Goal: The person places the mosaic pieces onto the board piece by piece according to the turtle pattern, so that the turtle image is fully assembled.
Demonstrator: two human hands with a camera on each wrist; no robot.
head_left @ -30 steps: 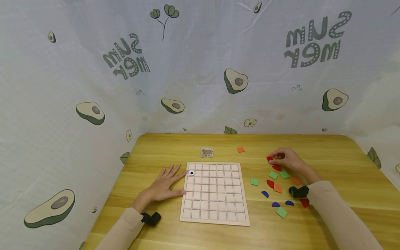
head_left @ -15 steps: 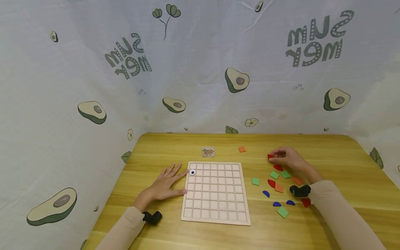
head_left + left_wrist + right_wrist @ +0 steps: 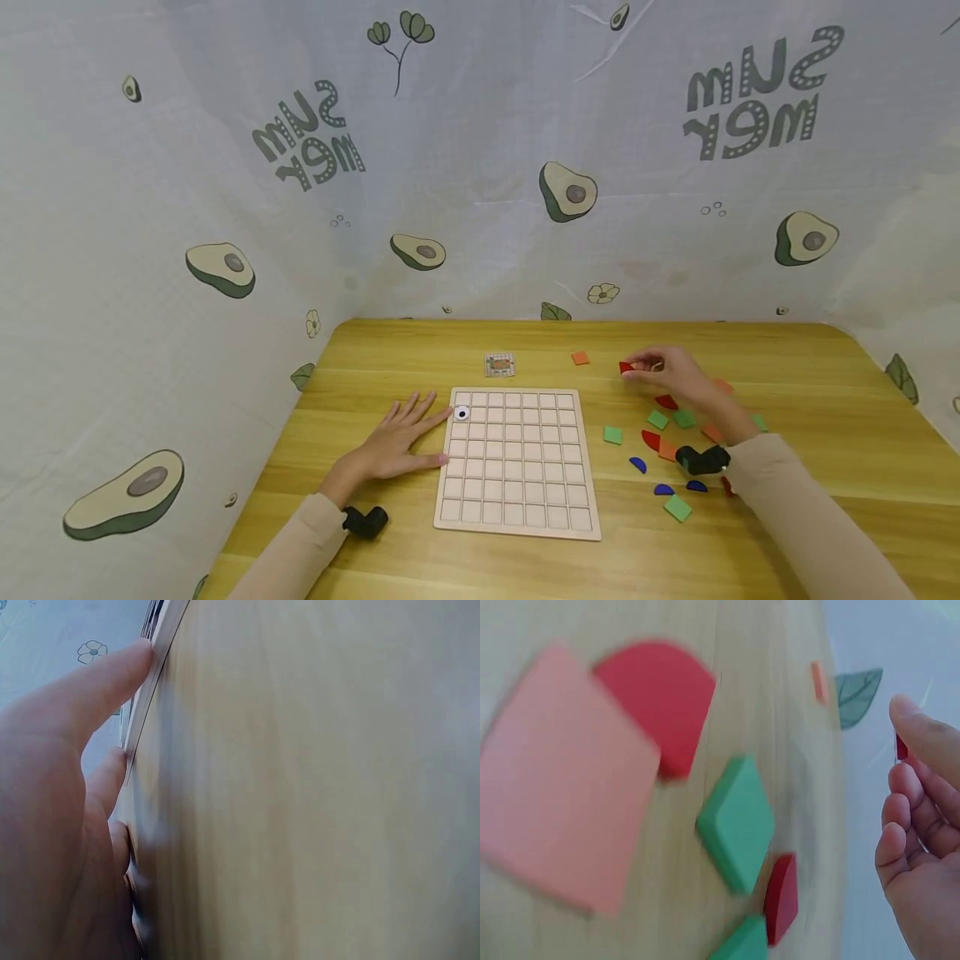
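My right hand (image 3: 675, 375) pinches a red quarter-circle piece (image 3: 627, 367) between thumb and fingers, to the right of the orange square at the back. In the right wrist view only a sliver of that red piece (image 3: 901, 747) shows behind the thumb. My left hand (image 3: 397, 440) lies spread on the table, its thumb and index fingertips touching the left edge of the wooden grid board (image 3: 517, 532). A round white piece with a black dot (image 3: 462, 413) sits in the board's left column, near the top. The left wrist view shows these fingertips (image 3: 142, 656) against the board's edge.
A small printed picture card (image 3: 500, 365) lies behind the board, with an orange square (image 3: 581, 357) to its right. Right of the board are scattered green squares (image 3: 612, 435), red pieces (image 3: 651, 440), blue half-circles (image 3: 637, 465) and more orange squares, some partly covered by my right arm.
My right hand has moved left and slightly away from me, carrying the red quarter-circle piece. Orange and green pieces beyond the right wrist have come into view. My left hand has stayed in place.
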